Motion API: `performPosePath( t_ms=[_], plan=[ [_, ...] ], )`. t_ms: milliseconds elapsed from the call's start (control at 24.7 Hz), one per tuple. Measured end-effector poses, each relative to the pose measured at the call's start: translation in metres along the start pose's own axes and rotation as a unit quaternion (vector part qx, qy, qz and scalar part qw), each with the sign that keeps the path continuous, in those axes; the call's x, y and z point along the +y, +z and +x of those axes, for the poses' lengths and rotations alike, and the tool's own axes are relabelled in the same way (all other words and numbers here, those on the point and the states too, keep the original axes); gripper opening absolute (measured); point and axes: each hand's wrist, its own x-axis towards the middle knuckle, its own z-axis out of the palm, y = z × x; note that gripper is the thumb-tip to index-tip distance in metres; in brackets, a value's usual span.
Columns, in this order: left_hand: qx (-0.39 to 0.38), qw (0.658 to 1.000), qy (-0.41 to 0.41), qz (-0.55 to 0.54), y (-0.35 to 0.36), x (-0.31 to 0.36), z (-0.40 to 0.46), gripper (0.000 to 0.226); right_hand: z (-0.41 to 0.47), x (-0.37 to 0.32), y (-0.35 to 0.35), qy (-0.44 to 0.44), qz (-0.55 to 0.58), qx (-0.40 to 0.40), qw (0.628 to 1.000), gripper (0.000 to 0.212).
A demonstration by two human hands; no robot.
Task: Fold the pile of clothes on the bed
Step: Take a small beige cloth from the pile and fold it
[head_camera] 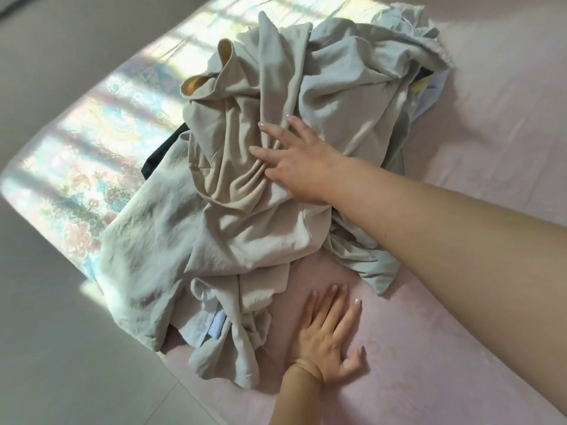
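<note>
The right hand point(296, 167) rests spread-fingered on the clothes pile point(245, 185), the left hand point(329, 342) flat and holding nothing on the bed point(429, 348).

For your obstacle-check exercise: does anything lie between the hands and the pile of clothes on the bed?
Nothing visible does. The right hand already rests on the beige garment atop the pile, and the left hand lies flat on the bare pink sheet beside it.
</note>
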Motion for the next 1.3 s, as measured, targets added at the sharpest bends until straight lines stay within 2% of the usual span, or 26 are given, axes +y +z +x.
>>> performPosePath(
  t_ms=[122, 162, 203, 243, 284, 324, 365, 405, 446, 527, 567, 608, 689, 770, 891, 1013, 1135, 1297],
  plan=[
    [-0.022, 0.999, -0.006, 0.038, -0.009, -0.001, 0.008, 0.07, -0.007, -0.006, 0.007, 0.045, 0.104, 0.028, 0.993, 0.041],
    [-0.025, 0.998, 0.004, 0.064, -0.017, 0.002, 0.009, 0.069, -0.016, -0.006, 0.009, 0.077, 0.196, 0.037, 0.977, 0.042],
    [-0.016, 0.997, 0.022, 0.078, -0.028, 0.005, 0.009, 0.066, -0.026, -0.005, 0.008, 0.114, 0.303, 0.039, 0.945, 0.043],
    [0.019, 0.997, 0.036, 0.07, -0.043, 0.005, 0.01, 0.062, -0.036, -0.003, 0.007, 0.143, 0.389, 0.044, 0.909, 0.042],
    [0.089, 0.994, 0.038, 0.051, -0.064, 0.001, 0.016, 0.058, -0.045, 0.001, 0.004, 0.162, 0.442, 0.05, 0.881, 0.04],
    [0.177, 0.983, 0.025, 0.041, -0.091, -0.008, 0.029, 0.056, -0.052, 0.006, -0.002, 0.166, 0.459, 0.054, 0.871, 0.039],
    [0.255, 0.966, -0.006, 0.054, -0.123, -0.023, 0.046, 0.056, -0.059, 0.009, -0.01, 0.161, 0.463, 0.051, 0.87, 0.039],
    [0.297, 0.95, -0.046, 0.081, -0.157, -0.041, 0.067, 0.06, -0.063, 0.012, -0.019, 0.152, 0.46, 0.047, 0.873, 0.04],
    [0.287, 0.948, -0.079, 0.113, -0.186, -0.062, 0.087, 0.067, -0.066, 0.013, -0.027, 0.149, 0.462, 0.05, 0.873, 0.042],
    [0.127, 0.973, -0.126, 0.146, -0.221, -0.094, 0.119, 0.079, -0.068, 0.012, -0.036, 0.161, 0.479, 0.066, 0.86, 0.043],
    [0.051, 0.978, -0.139, 0.149, -0.225, -0.102, 0.128, 0.075, -0.068, 0.01, -0.037, 0.173, 0.489, 0.076, 0.852, 0.044],
    [0.012, 0.981, -0.133, 0.142, -0.224, -0.106, 0.13, 0.059, -0.069, 0.006, -0.038, 0.183, 0.499, 0.082, 0.843, 0.045],
    [0.044, 0.986, -0.116, 0.11, -0.224, -0.102, 0.13, 0.022, -0.073, 0.003, -0.042, 0.201, 0.52, 0.082, 0.826, 0.047],
    [0.066, 0.986, -0.138, 0.066, -0.241, -0.094, 0.129, 0.021, -0.081, 0.011, -0.053, 0.241, 0.528, 0.09, 0.81, 0.048],
    [0.123, 0.979, -0.164, 0.01, -0.305, -0.09, 0.134, 0.014, -0.099, 0.043, -0.091, 0.289, 0.523, 0.129, 0.791, 0.05],
    [0.183, 0.971, -0.155, -0.006, -0.407, -0.075, 0.166, 0.014, -0.124, 0.08, -0.164, 0.289, 0.496, 0.172, 0.801, 0.046],
    [0.254, 0.963, -0.09, -0.024, -0.531, -0.029, 0.207, 0.023, -0.167, 0.107, -0.26, 0.305, 0.497, 0.236, 0.778, 0.044],
    [0.259, 0.955, -0.051, -0.136, -0.672, 0.049, 0.24, 0.021, -0.235, 0.127, -0.374, 0.287, 0.507, 0.341, 0.738, 0.042]
  ],
)
